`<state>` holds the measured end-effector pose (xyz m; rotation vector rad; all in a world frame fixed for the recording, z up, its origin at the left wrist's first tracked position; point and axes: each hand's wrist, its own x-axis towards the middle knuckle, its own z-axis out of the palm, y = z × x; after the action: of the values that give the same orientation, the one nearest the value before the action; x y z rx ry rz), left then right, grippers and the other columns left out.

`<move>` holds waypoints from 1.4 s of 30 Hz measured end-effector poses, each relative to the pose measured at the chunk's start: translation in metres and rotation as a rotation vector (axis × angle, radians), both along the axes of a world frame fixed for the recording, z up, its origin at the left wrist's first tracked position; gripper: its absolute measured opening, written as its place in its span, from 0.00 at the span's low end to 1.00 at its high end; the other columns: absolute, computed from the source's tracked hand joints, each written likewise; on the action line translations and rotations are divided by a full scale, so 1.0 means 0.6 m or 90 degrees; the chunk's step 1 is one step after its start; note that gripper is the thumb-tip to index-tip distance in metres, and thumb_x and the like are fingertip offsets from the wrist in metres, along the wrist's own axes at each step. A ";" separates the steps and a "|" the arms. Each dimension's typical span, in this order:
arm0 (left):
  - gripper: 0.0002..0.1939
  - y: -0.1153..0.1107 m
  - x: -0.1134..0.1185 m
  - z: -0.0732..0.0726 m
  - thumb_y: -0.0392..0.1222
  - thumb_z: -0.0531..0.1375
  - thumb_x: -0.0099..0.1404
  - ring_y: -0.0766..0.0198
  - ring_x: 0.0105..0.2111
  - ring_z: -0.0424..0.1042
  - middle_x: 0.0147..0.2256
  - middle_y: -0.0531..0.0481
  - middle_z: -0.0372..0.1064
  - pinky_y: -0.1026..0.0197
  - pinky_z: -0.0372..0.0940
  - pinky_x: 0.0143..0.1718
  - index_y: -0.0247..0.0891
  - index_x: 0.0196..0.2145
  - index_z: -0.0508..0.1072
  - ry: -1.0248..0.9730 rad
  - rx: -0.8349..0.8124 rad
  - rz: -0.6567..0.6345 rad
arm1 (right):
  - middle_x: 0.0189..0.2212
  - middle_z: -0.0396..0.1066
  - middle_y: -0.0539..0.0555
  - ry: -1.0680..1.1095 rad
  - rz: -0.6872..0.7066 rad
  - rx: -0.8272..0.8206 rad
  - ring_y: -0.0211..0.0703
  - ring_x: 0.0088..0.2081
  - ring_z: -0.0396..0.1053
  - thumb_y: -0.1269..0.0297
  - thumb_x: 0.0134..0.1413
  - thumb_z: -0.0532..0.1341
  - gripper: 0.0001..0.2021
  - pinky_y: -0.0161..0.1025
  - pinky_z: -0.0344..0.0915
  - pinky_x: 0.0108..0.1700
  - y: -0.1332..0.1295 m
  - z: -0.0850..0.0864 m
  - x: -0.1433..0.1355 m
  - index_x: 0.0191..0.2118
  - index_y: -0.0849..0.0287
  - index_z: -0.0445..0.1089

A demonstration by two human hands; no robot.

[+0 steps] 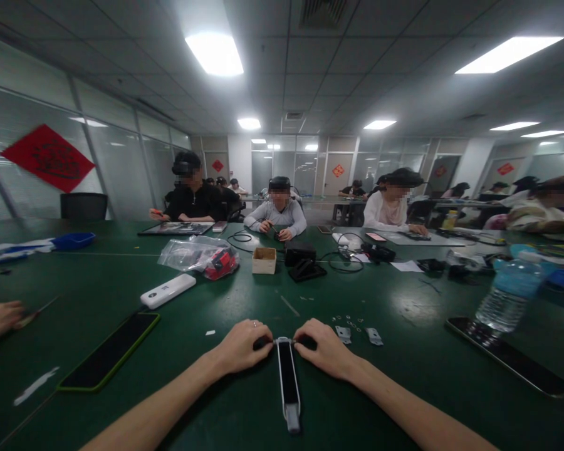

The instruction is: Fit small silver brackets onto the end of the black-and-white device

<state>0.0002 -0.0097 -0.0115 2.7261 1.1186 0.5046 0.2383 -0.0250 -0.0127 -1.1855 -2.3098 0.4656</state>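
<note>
In front of me on the table lies a narrow long device (pixel 289 376) with a pale frame, a black face and a grey block at its near end. My left hand (pixel 245 344) is at the left of its far end, fingers closed around a dark rounded piece (pixel 262 342). Opposite it, my right hand (pixel 328 348) pinches a similar dark piece (pixel 306 342). Thin tips seem to reach from both pieces to the device's sides; their kind is not clear. Right of my right hand are two small grey metal plates (pixel 343 334) and several tiny rings (pixel 352 324).
A green-edged phone (pixel 108 354) and a white power bank (pixel 168 291) lie left. Another phone (pixel 507 357) and a water bottle (pixel 510 294) stand right. Farther back are a small box (pixel 264 261) and a plastic bag (pixel 192 255). A co-worker's hand (pixel 0 319) rests far left; others sit opposite.
</note>
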 end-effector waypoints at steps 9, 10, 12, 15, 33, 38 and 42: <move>0.07 0.002 0.001 -0.001 0.41 0.56 0.63 0.63 0.34 0.69 0.34 0.50 0.71 0.63 0.60 0.37 0.38 0.36 0.72 0.000 0.002 -0.001 | 0.35 0.71 0.53 0.001 0.004 0.025 0.41 0.38 0.66 0.65 0.55 0.58 0.07 0.38 0.63 0.41 0.004 -0.008 -0.003 0.37 0.59 0.72; 0.07 0.002 0.002 -0.001 0.41 0.56 0.63 0.63 0.34 0.69 0.33 0.50 0.71 0.63 0.60 0.37 0.38 0.36 0.72 0.003 0.002 0.001 | 0.35 0.71 0.54 -0.001 0.005 0.029 0.41 0.38 0.65 0.66 0.54 0.58 0.07 0.38 0.62 0.41 0.004 -0.008 -0.003 0.37 0.60 0.72; 0.07 0.000 0.002 0.000 0.40 0.56 0.63 0.63 0.34 0.69 0.34 0.50 0.71 0.63 0.60 0.36 0.38 0.36 0.72 0.008 -0.003 0.007 | 0.34 0.71 0.54 -0.005 0.005 0.034 0.41 0.38 0.65 0.66 0.55 0.58 0.07 0.38 0.62 0.41 0.002 -0.007 -0.003 0.37 0.60 0.72; 0.06 -0.003 0.004 0.006 0.40 0.56 0.62 0.63 0.34 0.69 0.34 0.50 0.72 0.63 0.60 0.37 0.38 0.36 0.72 0.009 -0.010 0.014 | 0.35 0.71 0.53 -0.009 0.006 0.027 0.41 0.38 0.65 0.64 0.55 0.57 0.08 0.37 0.62 0.40 0.000 -0.004 -0.003 0.38 0.59 0.72; 0.06 -0.004 0.004 0.009 0.39 0.56 0.62 0.63 0.34 0.69 0.34 0.51 0.72 0.63 0.60 0.36 0.38 0.36 0.72 0.009 -0.008 0.006 | 0.37 0.70 0.54 -0.015 0.015 0.022 0.41 0.39 0.65 0.63 0.57 0.56 0.09 0.37 0.63 0.41 0.001 -0.003 0.000 0.39 0.59 0.72; 0.07 0.000 0.003 0.005 0.40 0.55 0.63 0.63 0.33 0.69 0.34 0.50 0.71 0.63 0.60 0.36 0.38 0.36 0.72 0.004 -0.002 -0.001 | 0.39 0.70 0.55 -0.052 0.017 0.064 0.42 0.42 0.65 0.61 0.55 0.58 0.11 0.38 0.63 0.44 0.012 -0.007 0.013 0.41 0.59 0.71; 0.08 0.003 0.001 0.005 0.41 0.55 0.63 0.63 0.34 0.68 0.35 0.50 0.71 0.62 0.61 0.37 0.39 0.37 0.72 0.013 -0.010 -0.007 | 0.40 0.70 0.55 -0.102 -0.017 0.134 0.42 0.42 0.65 0.60 0.58 0.56 0.12 0.39 0.62 0.45 0.029 0.013 0.047 0.42 0.59 0.70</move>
<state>0.0010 -0.0078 -0.0088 2.7286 1.1067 0.4647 0.2667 -0.0077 -0.0047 -1.1847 -2.4041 0.1171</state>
